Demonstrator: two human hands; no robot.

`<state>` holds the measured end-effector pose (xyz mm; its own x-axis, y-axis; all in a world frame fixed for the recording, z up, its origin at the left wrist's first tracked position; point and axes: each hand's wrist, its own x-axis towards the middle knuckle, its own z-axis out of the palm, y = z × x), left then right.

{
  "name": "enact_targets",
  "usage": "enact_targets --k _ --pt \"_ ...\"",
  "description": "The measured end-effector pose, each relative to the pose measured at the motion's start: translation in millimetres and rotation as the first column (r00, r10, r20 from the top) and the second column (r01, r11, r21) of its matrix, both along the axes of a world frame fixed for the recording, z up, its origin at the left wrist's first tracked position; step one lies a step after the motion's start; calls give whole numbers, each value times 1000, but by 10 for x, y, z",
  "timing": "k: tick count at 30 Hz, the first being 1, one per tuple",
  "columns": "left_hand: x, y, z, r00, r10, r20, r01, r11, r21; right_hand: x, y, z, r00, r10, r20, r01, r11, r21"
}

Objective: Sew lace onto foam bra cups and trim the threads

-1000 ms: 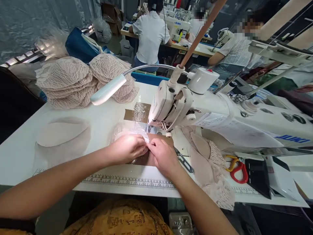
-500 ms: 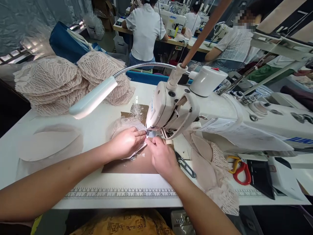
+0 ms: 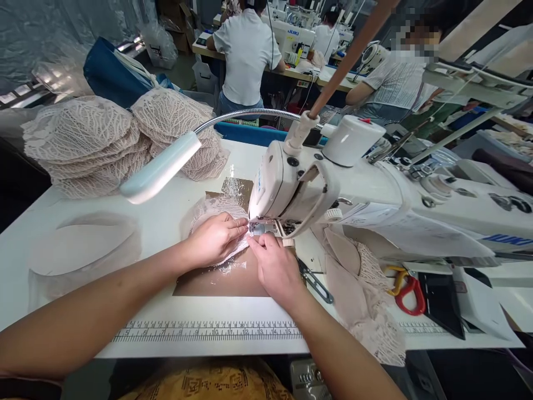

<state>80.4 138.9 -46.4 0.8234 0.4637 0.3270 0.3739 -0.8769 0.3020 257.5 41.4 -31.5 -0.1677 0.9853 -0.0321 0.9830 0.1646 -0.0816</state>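
A beige lace bra cup (image 3: 216, 212) lies under the needle end of a white sewing machine (image 3: 275, 183). My left hand (image 3: 217, 238) rests on the cup, its fingers together and pressing the lace beside the presser foot. On the near side, my right hand (image 3: 277, 266) is closed at the cup's edge, thumb and index finger close to the needle. The fingers partly hide the lace edge. Beneath both hands is a brown sheet (image 3: 225, 286) with shiny clear tape on it. Thread snips (image 3: 318, 282) lie just right of my right hand.
Stacked lace cups (image 3: 83, 144) stand at the back left behind a lamp (image 3: 162, 166). Sheer cut pieces (image 3: 83, 250) lie on the left. Joined lace cups (image 3: 353, 278), red-handled scissors (image 3: 410, 297) and a black flat object (image 3: 441, 300) are on the right. A measuring tape (image 3: 200, 331) lines the front.
My left hand has shifted very slightly along with the lace cup. The right hand stays almost in the same spot at the needle.
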Motion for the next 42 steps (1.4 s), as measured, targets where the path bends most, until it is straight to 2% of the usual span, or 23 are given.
enact_targets --k 8,17,21,24,26,29,32,35,37,39,42 --pt "6 -69 92 993 77 -92 -76 997 23 49 -46 -35 994 31 -101 -24 997 74" --pt "-21 -62 30 968 201 -148 -188 977 97 33 -51 -19 993 35 -115 -18 989 145" --pt "-71 -44 50 948 271 -167 -265 963 57 37 -63 -47 991 44 -126 -22 985 169" --pt "-162 28 80 941 290 -177 -301 953 -39 63 -77 -70 989 57 -137 -32 983 178" --pt "-248 67 121 952 250 -178 -273 954 -121 78 -87 -75 987 69 -146 -40 981 192" --pt "-383 12 219 981 95 -168 -133 964 -230 85 -102 -66 982 91 -163 -57 977 204" --pt "-482 -194 300 988 -82 -134 38 951 -307 84 -116 -59 977 104 -189 -62 974 219" --pt "-529 -414 315 986 -164 -31 147 939 -311 92 -128 -74 960 145 -239 -86 967 238" --pt "-543 -498 296 992 -123 36 128 955 -267 100 -135 -93 938 199 -285 -119 954 275" --pt "-547 -525 269 998 -11 56 23 975 -219 102 -143 -107 907 277 -319 -168 929 329" --pt "-532 -510 218 992 125 -16 -126 975 -184 85 -162 -102 855 402 -327 -265 882 390"
